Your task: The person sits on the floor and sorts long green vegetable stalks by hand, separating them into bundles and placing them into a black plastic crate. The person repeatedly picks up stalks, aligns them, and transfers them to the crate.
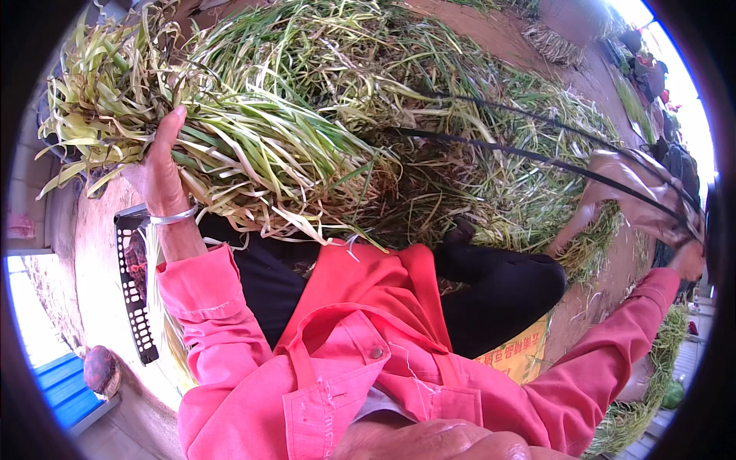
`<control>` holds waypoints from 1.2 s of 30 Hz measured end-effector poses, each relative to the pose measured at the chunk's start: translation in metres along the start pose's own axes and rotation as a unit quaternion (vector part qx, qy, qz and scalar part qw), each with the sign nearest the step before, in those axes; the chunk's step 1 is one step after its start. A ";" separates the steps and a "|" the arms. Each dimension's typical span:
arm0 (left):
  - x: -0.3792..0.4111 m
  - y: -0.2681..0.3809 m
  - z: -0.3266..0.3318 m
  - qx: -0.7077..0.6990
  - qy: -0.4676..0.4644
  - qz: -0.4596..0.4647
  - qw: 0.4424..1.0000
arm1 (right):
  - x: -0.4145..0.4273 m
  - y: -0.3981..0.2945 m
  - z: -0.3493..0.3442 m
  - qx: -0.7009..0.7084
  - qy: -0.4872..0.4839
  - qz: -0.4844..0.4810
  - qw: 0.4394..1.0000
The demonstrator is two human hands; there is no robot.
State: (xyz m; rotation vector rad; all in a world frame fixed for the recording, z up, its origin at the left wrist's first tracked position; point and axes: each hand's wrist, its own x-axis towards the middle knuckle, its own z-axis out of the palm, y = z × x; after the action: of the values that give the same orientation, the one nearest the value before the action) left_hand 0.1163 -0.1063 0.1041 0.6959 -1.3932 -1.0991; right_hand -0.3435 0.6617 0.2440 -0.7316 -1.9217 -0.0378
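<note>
My left hand [164, 164], with a pale bangle at the wrist, grips a thick bunch of long leafy stalks [259, 149]. Yellowed leaves stick out beyond the hand, while pale stringy ends hang over my lap. Far to the right, my right hand [687, 261] is closed on the ends of a black strap [535, 152]. Its two lengths stretch across to the heap of cut greens [356, 63]. A blurred, pale, thin sheet-like thing [638, 195] hangs beside the strap; I cannot tell what it is.
A black perforated plastic crate [138, 293] stands by my left side. Under my bent leg lies a yellow sheet [520, 351] bearing writing. More greens [632, 414] lie at the lower right. A round patterned seat [102, 371] is at the lower left. Blurred figures [650, 80] appear at the far right.
</note>
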 end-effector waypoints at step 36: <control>-0.001 -0.015 0.007 -0.001 0.033 -0.216 0.976 | -0.646 -0.156 -0.041 0.201 -0.622 -0.446 0.612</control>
State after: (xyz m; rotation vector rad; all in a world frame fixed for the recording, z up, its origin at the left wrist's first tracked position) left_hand 0.1067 -0.1093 0.0906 1.0566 -1.2111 -1.3999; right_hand -0.2067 0.2165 -0.2315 0.9066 -3.2528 0.3772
